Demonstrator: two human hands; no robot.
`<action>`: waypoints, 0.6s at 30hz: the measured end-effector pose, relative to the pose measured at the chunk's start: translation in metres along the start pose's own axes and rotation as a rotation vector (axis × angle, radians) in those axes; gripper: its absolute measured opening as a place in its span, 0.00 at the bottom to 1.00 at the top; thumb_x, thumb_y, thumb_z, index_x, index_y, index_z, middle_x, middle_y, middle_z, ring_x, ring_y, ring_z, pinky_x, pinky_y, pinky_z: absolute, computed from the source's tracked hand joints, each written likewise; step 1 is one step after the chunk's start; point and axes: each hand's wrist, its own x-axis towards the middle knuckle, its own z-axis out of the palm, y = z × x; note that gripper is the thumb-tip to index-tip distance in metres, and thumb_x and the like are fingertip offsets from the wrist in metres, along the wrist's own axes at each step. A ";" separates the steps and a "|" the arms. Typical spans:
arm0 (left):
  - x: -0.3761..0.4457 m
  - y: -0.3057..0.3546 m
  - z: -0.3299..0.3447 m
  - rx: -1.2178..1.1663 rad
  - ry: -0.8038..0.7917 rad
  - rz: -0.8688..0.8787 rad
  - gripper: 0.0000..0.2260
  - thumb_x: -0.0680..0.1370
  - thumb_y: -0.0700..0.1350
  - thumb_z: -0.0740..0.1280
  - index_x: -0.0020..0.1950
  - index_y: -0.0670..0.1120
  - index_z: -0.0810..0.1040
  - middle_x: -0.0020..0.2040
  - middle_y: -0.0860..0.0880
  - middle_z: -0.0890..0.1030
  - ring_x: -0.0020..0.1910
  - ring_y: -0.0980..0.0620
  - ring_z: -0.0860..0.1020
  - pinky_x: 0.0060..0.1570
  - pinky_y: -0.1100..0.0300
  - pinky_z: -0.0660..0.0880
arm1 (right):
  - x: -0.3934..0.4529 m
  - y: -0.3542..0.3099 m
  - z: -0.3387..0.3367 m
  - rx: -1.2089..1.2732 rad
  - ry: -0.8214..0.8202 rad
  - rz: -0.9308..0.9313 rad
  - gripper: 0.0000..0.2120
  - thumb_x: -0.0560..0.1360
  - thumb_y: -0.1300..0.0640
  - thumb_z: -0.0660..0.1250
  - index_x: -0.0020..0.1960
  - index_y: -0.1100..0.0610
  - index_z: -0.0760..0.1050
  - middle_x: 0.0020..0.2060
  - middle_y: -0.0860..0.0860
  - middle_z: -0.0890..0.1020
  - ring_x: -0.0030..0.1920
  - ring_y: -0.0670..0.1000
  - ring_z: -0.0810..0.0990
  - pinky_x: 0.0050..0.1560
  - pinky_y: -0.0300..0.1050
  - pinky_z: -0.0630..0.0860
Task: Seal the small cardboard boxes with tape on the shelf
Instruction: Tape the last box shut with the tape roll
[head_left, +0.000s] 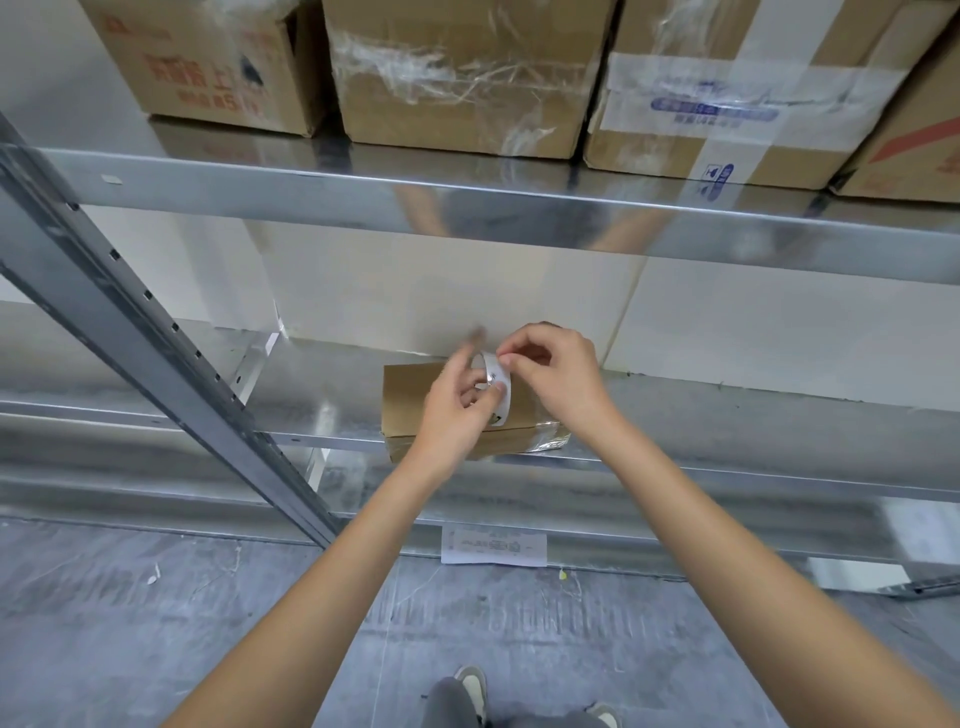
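A small cardboard box (447, 410) sits near the front edge of the middle metal shelf (727, 431), lying at about twelve o'clock from the person's shoes, and clear tape already glints along its front right corner. Both hands work just above its top. The left hand (457, 410) curls round the roll of tape (500, 389), holding it upright over the box so the strip can be drawn off across the lid. The right hand (558, 371), at about two o'clock from the roll, pinches at the roll's rim with thumb and forefinger, probably hunting for or lifting the loose end (the end itself is too small to make out). Neither grip is relaxed: one carries the roll, the other nips the tape.

Holding the roll close to the lid looks sensible, since the freed strip can go straight down onto the seam. Whether the flaps lie fully shut under the hands cannot be told.

On the upper shelf (467, 192), at twelve o'clock, stand larger taped cartons (457, 78). A paper label (493, 544) lies at the foot of the shelving.
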 end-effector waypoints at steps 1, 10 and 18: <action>0.000 0.001 -0.001 -0.031 0.005 -0.029 0.34 0.79 0.35 0.65 0.78 0.54 0.51 0.46 0.51 0.83 0.44 0.62 0.80 0.46 0.68 0.75 | -0.002 0.001 0.002 0.025 -0.002 0.019 0.07 0.71 0.67 0.71 0.40 0.56 0.81 0.37 0.47 0.82 0.39 0.45 0.79 0.46 0.35 0.74; 0.005 0.001 0.008 -0.048 0.233 -0.079 0.33 0.77 0.38 0.69 0.78 0.42 0.56 0.46 0.60 0.85 0.57 0.59 0.79 0.67 0.52 0.71 | -0.012 -0.002 0.021 0.449 0.169 0.270 0.02 0.73 0.63 0.71 0.41 0.59 0.82 0.37 0.50 0.82 0.38 0.42 0.78 0.42 0.31 0.73; 0.004 0.001 0.013 -0.090 0.313 -0.043 0.33 0.78 0.39 0.69 0.78 0.43 0.57 0.53 0.53 0.85 0.60 0.59 0.78 0.67 0.59 0.70 | -0.012 -0.005 0.040 0.691 0.285 0.419 0.03 0.73 0.64 0.70 0.41 0.64 0.79 0.31 0.52 0.79 0.35 0.46 0.76 0.40 0.36 0.73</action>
